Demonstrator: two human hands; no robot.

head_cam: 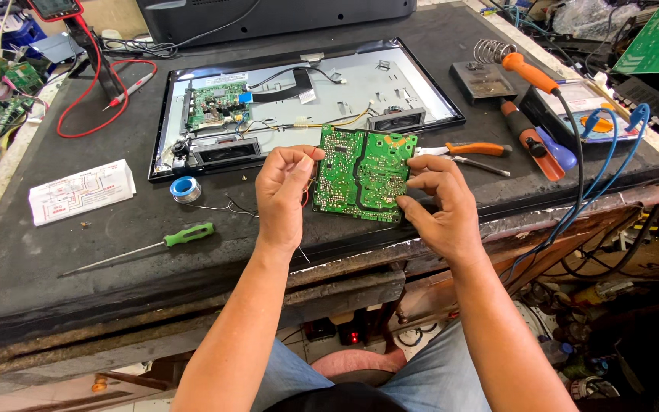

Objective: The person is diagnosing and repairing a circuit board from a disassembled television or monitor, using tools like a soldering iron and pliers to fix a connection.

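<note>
I hold a green circuit board [363, 172] solder-side up over the front of a dark workbench [55, 259]. My left hand [282, 194] pinches its left edge, where thin red wires run off. My right hand [438, 202] grips the lower right edge with fingertips on the board face. Behind the board lies an opened flat screen chassis [360, 76] with a smaller green board [219, 105], ribbon cable and two speakers inside.
A green-handled screwdriver [184, 235], a solder spool [185, 188] and a paper sheet [80, 191] lie left. Orange-handled pliers [473, 149], a soldering iron [529, 72] on its stand, a multimeter [589, 107] with blue leads sit right. Red probe leads [104, 99] loop at back left.
</note>
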